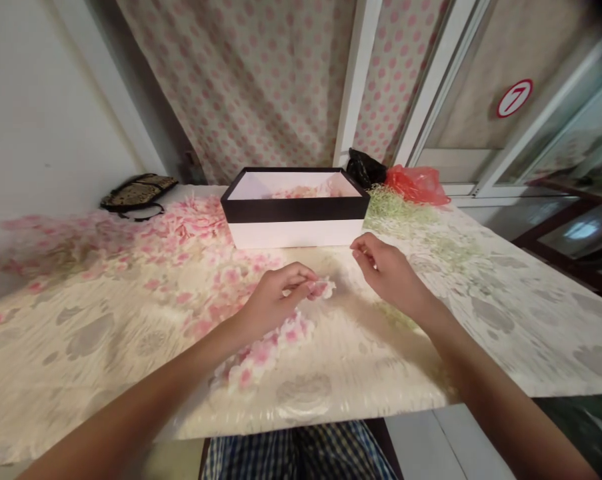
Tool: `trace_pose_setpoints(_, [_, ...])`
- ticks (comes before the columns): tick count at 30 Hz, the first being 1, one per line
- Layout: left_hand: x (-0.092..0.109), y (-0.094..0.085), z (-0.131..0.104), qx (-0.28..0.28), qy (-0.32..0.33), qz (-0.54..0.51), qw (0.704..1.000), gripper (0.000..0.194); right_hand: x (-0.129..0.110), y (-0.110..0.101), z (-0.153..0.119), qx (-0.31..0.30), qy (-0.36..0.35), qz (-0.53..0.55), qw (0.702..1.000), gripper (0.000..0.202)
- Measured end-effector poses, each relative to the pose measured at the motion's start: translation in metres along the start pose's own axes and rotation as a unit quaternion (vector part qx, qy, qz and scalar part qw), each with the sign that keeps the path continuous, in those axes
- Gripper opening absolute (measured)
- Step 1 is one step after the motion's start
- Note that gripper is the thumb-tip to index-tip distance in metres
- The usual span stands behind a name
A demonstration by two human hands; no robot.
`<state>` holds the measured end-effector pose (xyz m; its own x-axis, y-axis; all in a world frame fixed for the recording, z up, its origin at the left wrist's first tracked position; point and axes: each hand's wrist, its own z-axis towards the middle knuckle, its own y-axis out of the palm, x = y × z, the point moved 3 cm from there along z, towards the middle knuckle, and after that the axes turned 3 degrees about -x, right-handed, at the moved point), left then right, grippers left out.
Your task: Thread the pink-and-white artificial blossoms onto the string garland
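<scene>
Over the middle of the table, my left hand pinches a pink-and-white artificial flower between thumb and fingers. Just below it, a row of similar pink blossoms lies on the tablecloth, partly covered by my left forearm. My right hand is raised a short way to the right, its fingers curled together near the box's front right corner. Whatever may be between those fingertips is too small to make out. Straight ahead stands a white box with a black rim, holding some pinkish flowers.
Many loose pink petals spread across the table's left side. Pale green shredded strands lie right of the box, beside a red plastic bag and a black bag. A patterned pouch rests at the back left.
</scene>
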<state>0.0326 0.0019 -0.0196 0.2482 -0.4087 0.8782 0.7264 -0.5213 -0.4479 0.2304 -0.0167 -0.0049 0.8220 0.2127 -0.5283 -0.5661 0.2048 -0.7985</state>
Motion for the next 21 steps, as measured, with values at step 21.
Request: trace_pose_setpoints(21, [-0.006, -0.005, -0.003, -0.211, 0.012, 0.261, 0.942, 0.022, 0.018, 0.015, -0.005, -0.149, 0.017, -0.249, 0.957, 0.009])
